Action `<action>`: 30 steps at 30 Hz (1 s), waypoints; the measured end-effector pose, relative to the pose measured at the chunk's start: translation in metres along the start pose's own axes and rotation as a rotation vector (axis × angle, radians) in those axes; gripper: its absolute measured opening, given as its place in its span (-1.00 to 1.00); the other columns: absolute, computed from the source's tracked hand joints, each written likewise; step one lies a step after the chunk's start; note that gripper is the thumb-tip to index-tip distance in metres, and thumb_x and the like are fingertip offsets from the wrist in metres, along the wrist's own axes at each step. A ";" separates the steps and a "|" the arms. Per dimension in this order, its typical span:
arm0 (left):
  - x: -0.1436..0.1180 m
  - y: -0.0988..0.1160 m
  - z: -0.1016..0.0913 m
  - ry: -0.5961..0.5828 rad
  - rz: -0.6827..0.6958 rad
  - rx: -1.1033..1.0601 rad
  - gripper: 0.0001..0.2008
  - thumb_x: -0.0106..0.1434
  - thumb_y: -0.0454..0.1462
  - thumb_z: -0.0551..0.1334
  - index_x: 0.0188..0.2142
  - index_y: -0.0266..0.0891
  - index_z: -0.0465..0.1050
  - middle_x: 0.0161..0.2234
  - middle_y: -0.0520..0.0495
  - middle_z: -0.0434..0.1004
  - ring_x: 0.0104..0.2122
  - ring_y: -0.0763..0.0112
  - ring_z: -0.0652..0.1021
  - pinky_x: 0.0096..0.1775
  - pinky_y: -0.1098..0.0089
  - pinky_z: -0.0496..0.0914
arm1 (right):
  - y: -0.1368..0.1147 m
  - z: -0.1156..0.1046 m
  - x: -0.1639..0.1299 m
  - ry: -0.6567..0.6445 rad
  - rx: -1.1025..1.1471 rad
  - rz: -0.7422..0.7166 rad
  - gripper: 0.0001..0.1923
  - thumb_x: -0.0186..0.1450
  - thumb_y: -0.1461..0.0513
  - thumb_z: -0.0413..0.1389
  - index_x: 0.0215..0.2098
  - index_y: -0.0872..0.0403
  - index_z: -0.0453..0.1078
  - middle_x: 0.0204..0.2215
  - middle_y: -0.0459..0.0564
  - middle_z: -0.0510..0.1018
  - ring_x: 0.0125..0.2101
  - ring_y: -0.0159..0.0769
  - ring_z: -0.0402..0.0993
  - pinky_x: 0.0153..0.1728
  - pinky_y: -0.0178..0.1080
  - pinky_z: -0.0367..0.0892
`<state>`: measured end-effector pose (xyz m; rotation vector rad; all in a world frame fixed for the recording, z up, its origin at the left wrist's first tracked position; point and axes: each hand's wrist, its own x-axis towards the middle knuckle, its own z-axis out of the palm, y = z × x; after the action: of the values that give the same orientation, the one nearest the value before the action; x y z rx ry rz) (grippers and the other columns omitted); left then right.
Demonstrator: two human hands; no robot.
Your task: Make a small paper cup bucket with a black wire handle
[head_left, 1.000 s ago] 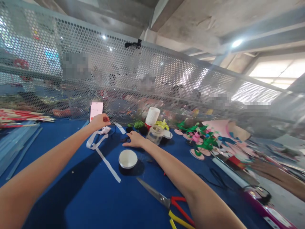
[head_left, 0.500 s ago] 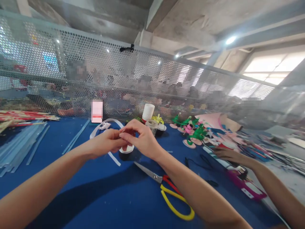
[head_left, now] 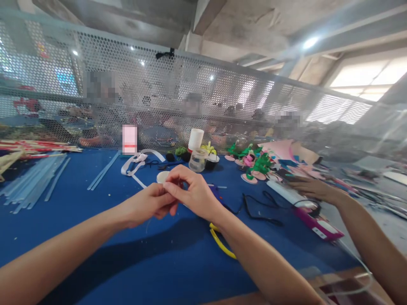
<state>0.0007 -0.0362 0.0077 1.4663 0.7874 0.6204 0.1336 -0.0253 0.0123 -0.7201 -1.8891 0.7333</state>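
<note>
My left hand (head_left: 149,205) and my right hand (head_left: 190,192) meet above the middle of the blue table (head_left: 95,237). Their fingertips pinch together on a small item that the fingers almost fully hide; a hint of red shows between them. Just behind the hands lies a white tape roll (head_left: 162,176), partly covered. A loose white ribbon (head_left: 135,163) curls on the cloth further back. The yellow handle of a pair of scissors (head_left: 219,243) sticks out under my right forearm.
Another person's hand (head_left: 310,188) rests at the right on a white tube (head_left: 282,190), near a pink tool (head_left: 318,226) and a black cord (head_left: 254,209). Clear sticks (head_left: 34,182) lie at the left. A jar (head_left: 197,160), a cup (head_left: 195,139) and paper flowers (head_left: 254,165) stand before the perforated screen (head_left: 190,93).
My hands left the ribbon and the far table, came together at the middle and drew nearer to me. Another person's hand came in at the right.
</note>
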 end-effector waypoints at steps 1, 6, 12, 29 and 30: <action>0.000 0.000 0.000 0.007 0.002 -0.002 -0.58 0.09 -0.02 0.09 -0.67 -0.32 0.21 -0.76 0.17 0.05 -0.75 0.71 0.00 -0.66 0.49 -0.13 | -0.001 0.000 0.002 -0.006 -0.019 -0.017 -0.93 0.11 0.28 0.06 -0.53 0.07 0.30 -0.52 -0.14 0.33 -0.54 -0.49 0.23 -0.51 -0.37 0.22; -0.001 0.004 -0.005 0.022 0.036 -0.075 -0.73 0.05 -0.12 0.19 -0.52 -0.32 0.27 -0.62 0.09 0.29 -0.69 0.69 0.18 -0.65 0.55 0.00 | 0.001 -0.006 0.008 0.010 0.033 0.000 -0.91 0.12 0.26 0.05 -0.54 0.07 0.27 -0.58 -0.15 0.33 -0.56 -0.49 0.22 -0.53 -0.36 0.19; 0.002 0.007 -0.021 0.023 0.047 -0.232 -0.75 0.09 -0.15 0.17 -0.33 -0.32 0.35 -0.58 0.04 0.39 -0.67 0.62 0.35 -0.61 0.53 0.21 | 0.010 -0.021 0.012 0.066 0.163 0.097 -0.90 0.12 0.21 0.07 -0.51 0.08 0.31 -0.58 -0.16 0.38 -0.55 -0.48 0.28 -0.47 -0.35 0.24; 0.006 0.001 -0.012 0.276 0.150 0.174 -0.76 0.08 -0.14 0.14 -0.54 -0.29 0.28 -0.65 0.07 0.40 -0.67 0.59 0.39 -0.58 0.52 0.30 | 0.015 -0.013 0.009 0.062 0.254 0.202 -0.88 0.07 0.20 0.12 -0.52 0.07 0.28 -0.64 -0.18 0.38 -0.59 -0.50 0.32 -0.54 -0.37 0.28; 0.006 0.001 -0.012 0.286 0.168 0.207 -0.76 0.09 -0.14 0.13 -0.54 -0.29 0.28 -0.65 0.07 0.40 -0.67 0.58 0.40 -0.58 0.52 0.30 | 0.015 -0.012 0.009 0.056 0.266 0.207 -0.87 0.08 0.19 0.11 -0.52 0.08 0.28 -0.64 -0.18 0.38 -0.59 -0.50 0.32 -0.54 -0.37 0.28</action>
<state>-0.0048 -0.0243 0.0087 1.6662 0.9784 0.9118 0.1438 -0.0063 0.0105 -0.7630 -1.6415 1.0613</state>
